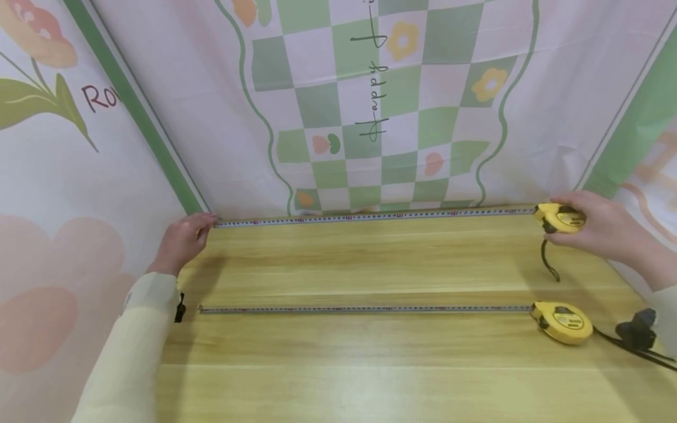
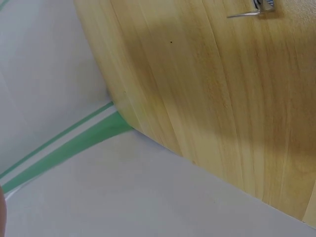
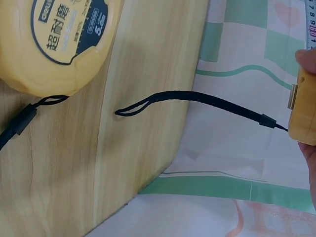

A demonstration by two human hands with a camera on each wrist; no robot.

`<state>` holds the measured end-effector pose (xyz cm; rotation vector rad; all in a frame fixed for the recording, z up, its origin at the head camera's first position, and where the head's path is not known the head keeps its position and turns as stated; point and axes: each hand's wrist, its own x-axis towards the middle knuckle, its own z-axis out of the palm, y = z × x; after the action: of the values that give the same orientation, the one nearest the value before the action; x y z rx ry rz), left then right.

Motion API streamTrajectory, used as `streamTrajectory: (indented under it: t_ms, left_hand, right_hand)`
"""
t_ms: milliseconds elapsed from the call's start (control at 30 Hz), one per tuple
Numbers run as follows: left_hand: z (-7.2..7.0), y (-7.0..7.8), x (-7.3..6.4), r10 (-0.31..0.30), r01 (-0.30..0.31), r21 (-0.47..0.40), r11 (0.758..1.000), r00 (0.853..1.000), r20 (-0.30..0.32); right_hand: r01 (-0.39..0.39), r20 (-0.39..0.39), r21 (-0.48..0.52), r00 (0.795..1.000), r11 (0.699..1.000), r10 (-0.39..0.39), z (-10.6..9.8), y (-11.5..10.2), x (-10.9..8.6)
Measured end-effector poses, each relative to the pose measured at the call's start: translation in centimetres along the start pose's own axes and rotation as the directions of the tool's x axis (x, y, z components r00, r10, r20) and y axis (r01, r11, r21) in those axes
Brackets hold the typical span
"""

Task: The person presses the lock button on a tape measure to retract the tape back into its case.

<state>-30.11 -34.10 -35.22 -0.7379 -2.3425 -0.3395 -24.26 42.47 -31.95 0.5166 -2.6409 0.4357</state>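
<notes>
Along the table's back edge runs a drawn-out tape blade (image 1: 370,217). My left hand (image 1: 182,241) pinches its free end at the left. At the right, my right hand (image 1: 608,229) grips the yellow tape measure (image 1: 568,219) that the blade comes out of, thumb and fingers around the case. Its black wrist strap (image 3: 207,98) hangs from the case. Nearer me lies a second yellow tape measure (image 1: 566,323), untouched, its blade (image 1: 365,309) drawn out leftward, roughly parallel to the first. The metal hook (image 2: 264,6) of this blade shows at the top of the left wrist view.
The wooden table (image 1: 349,364) meets a fabric backdrop (image 1: 359,106) with green checks behind it. Printed cloth also stands at the left and right sides. A black strap (image 1: 613,339) trails from the second tape measure toward the right wrist.
</notes>
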Motion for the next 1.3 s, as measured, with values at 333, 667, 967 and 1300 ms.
streamTrajectory:
  t_ms: [333, 667, 967, 1300]
  left_hand:
    - [-0.2, 0.2, 0.0, -0.054, 0.055, -0.019, 0.998, 0.998, 0.031]
    - [-0.3, 1.1, 0.4, -0.140, 0.148, -0.050, 0.988, 0.980, 0.140]
    - [-0.1, 1.4, 0.6, -0.130, 0.137, -0.053, 0.989, 0.983, 0.131]
    - [0.0, 1.3, 0.5, -0.124, 0.132, -0.060, 0.989, 0.985, 0.122]
  right_hand:
    - [-0.104, 0.059, 0.064, 0.993, 0.993, 0.100, -0.4, -0.3, -0.2]
    - [-0.196, 0.091, 0.138, 0.979, 0.971, 0.185, -0.6, -0.8, -0.3]
    - [-0.240, 0.100, 0.145, 0.969, 0.960, 0.227, -0.5, -1.5, -0.2]
    - [-0.276, 0.119, 0.149, 0.958, 0.949, 0.260, -0.5, -1.8, -0.2]
